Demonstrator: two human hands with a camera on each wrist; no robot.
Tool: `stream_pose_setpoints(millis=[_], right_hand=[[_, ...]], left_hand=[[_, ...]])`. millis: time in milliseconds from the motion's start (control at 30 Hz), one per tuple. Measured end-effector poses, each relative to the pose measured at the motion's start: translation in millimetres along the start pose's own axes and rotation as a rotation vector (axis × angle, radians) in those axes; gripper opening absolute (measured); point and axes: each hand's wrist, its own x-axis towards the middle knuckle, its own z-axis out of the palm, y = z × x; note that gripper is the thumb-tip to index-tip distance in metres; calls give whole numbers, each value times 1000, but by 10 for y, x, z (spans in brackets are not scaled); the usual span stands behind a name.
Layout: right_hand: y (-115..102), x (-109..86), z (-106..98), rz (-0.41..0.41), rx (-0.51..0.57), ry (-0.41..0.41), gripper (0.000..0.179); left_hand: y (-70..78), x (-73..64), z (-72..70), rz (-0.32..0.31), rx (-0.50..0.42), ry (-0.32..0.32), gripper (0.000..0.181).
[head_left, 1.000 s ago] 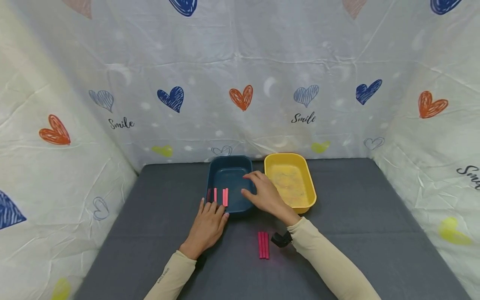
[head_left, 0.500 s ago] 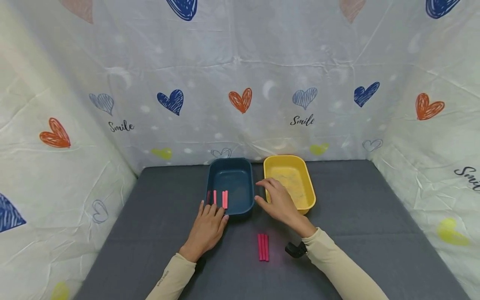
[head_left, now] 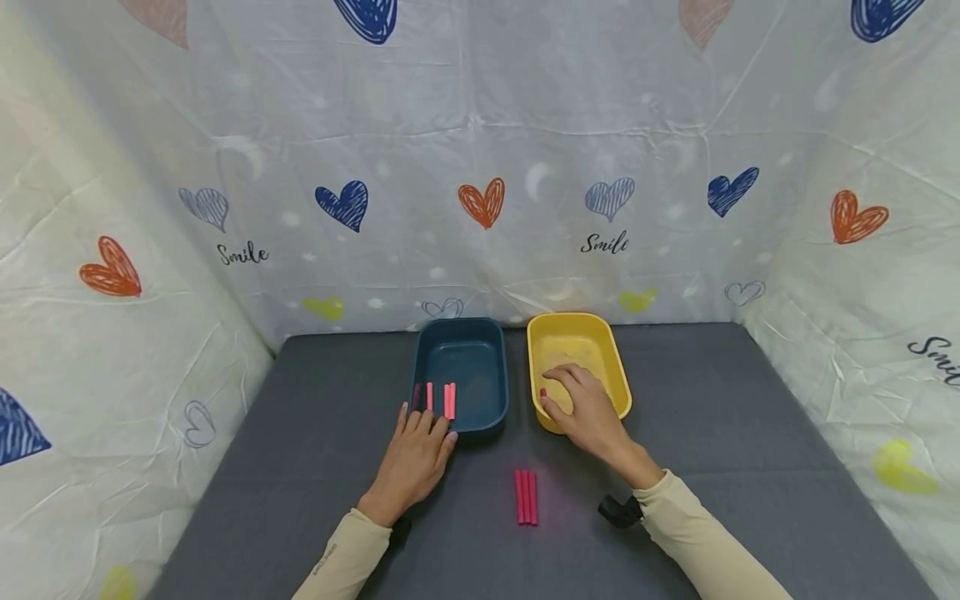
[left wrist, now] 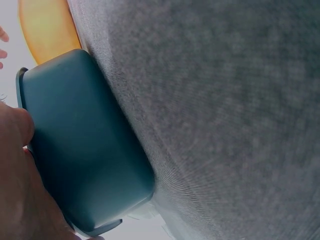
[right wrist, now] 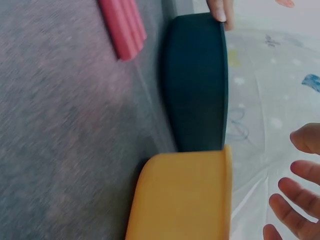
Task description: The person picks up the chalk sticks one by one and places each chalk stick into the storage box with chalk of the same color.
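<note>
My left hand point(head_left: 411, 454) holds the near-left rim of a dark blue tray point(head_left: 498, 375), fingers over the edge and thumb near the front corner; the tray's outer wall point(left wrist: 90, 135) fills part of the left wrist view. Inside that tray lie several short sticks, among them a pair of pink sticks point(head_left: 450, 401) and a darker one point(head_left: 417, 395) by the left wall. Over the yellow tray point(head_left: 621, 375) hovers my right hand point(head_left: 588, 417). Its fingers point(right wrist: 295, 202) are spread with nothing between them in the right wrist view. A small red spot point(head_left: 543, 392) shows by its thumb tip.
Three deep-pink sticks point(head_left: 527, 497) lie side by side on the grey cloth point(head_left: 315, 400) in front of the trays. Behind the trays hangs a white sheet point(head_left: 405, 267) printed with hearts, which also walls both sides.
My right hand has moved from over the blue tray rightward to over the yellow tray. The left hand keeps its place at the blue rim, and the sticks lie as before.
</note>
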Motion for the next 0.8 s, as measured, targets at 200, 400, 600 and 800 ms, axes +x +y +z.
stream_pose_setpoints(millis=[200,400,600,800], right_hand=[[92,-86,-53,-17,-22,2,33],[196,-139,-111,-47,-72,13,32],[320,-208,-172,-45,-139,-24,30],[436,-300,-232,-49,-202,-84,27]], left_hand=[[-6,-7,10,0,2,-1,26],[-15,1,20,4,5,2,25],[-18,9,24,3,15,-3,25],[-16,-5,21,8,9,1,26]])
